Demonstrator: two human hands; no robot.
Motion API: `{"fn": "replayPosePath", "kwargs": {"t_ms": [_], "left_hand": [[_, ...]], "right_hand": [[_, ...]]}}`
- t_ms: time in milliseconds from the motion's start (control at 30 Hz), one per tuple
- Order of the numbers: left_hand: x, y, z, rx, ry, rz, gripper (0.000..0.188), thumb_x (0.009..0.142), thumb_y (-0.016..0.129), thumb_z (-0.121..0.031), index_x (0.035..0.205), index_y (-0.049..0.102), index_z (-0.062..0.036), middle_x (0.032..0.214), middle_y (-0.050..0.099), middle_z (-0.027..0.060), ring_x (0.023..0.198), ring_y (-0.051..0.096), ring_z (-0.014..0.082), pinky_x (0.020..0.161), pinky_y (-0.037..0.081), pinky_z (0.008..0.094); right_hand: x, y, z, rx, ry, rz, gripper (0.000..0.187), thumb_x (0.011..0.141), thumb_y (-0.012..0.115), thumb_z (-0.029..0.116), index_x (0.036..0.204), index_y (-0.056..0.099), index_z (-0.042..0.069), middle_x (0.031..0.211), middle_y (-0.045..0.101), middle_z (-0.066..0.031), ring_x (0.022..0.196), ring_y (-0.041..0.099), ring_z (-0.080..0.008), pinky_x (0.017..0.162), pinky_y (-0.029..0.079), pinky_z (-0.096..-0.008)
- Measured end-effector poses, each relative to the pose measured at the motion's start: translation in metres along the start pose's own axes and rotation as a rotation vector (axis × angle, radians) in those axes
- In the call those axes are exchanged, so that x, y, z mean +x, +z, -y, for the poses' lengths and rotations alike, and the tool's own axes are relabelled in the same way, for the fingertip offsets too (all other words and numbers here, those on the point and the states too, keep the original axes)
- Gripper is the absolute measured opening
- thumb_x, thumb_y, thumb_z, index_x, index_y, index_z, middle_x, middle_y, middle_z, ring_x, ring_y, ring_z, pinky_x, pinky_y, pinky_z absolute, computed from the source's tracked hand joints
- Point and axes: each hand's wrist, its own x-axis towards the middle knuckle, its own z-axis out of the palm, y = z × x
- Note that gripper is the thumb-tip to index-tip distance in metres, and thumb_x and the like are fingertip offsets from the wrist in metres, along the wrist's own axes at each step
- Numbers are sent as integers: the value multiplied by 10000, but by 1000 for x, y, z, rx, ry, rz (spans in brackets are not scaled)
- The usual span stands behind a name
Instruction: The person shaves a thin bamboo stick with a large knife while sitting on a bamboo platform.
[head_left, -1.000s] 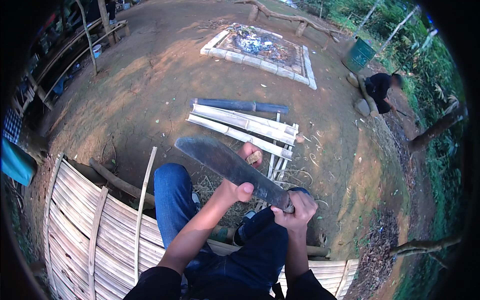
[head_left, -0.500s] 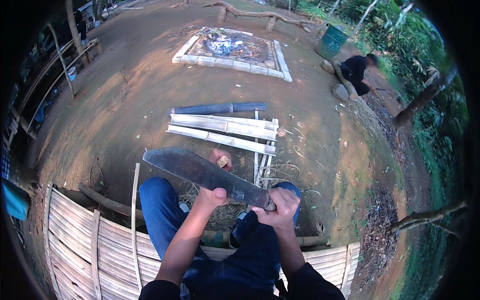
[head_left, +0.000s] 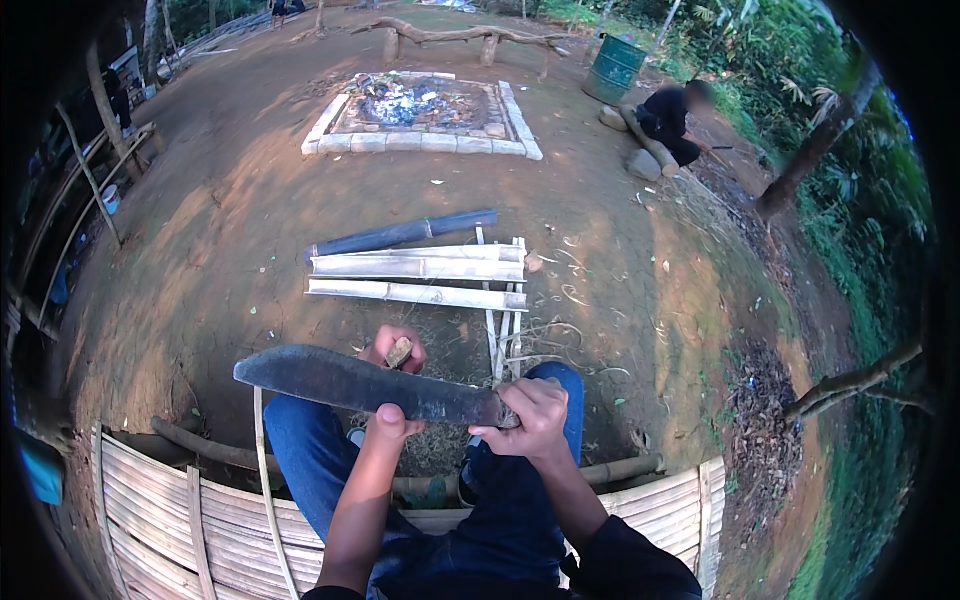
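A broad dark machete (head_left: 345, 388) lies across in front of me above my knees, its tip to the left. My right hand (head_left: 530, 415) is closed round its handle, which the fingers mostly cover. My left hand (head_left: 392, 425) is under the blade, thumb on the near side and fingers curled up on the far side. Those fingers grip a small tan-brown block (head_left: 399, 352), stone or wood, I cannot tell which. The blade hides the middle of this hand. Whether the block touches the blade is unclear.
Split bamboo lengths (head_left: 415, 292) and a dark bamboo piece (head_left: 405, 234) lie on the dirt ahead. Beyond are a stone-edged fire pit (head_left: 420, 143), a green drum (head_left: 614, 70) and a crouching person (head_left: 668, 120). I sit on a bamboo-slat platform (head_left: 150, 505).
The machete has shifted left and slightly down, its blade now more level. Both hands have moved left with it. The whole view has also shifted.
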Motion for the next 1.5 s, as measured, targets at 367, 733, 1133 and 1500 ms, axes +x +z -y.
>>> {"fn": "replayPosePath", "kwargs": {"t_ms": [367,733,1133,1500], "left_hand": [[-1,-9,6,42,41,17,872,575,535,-810,854,385,2,651,339,-9,571,314,64,494,228,205],[-1,-10,-4,78,48,67,912,578,489,-849,896,396,0,652,358,-15,561,326,62,485,240,195],[-5,-6,-5,70,34,-4,892,556,512,-845,839,413,-5,654,368,-10,561,331,59,487,240,191],[-5,-7,-4,33,54,-42,810,595,571,-760,828,380,-8,661,337,-11,567,315,68,493,232,205]], "right_hand": [[6,0,1,26,-50,-66,468,615,741,490,606,573,54,473,454,-33,381,484,-182,364,374,-279],[5,0,6,31,-54,-61,470,634,729,494,609,578,50,459,441,-31,370,479,-187,359,369,-280],[2,1,4,29,-69,-94,488,645,711,524,614,586,53,465,454,-28,375,491,-182,361,378,-277],[2,4,5,39,-55,-83,480,650,710,515,604,578,56,463,456,-32,373,490,-185,361,380,-281]]}}
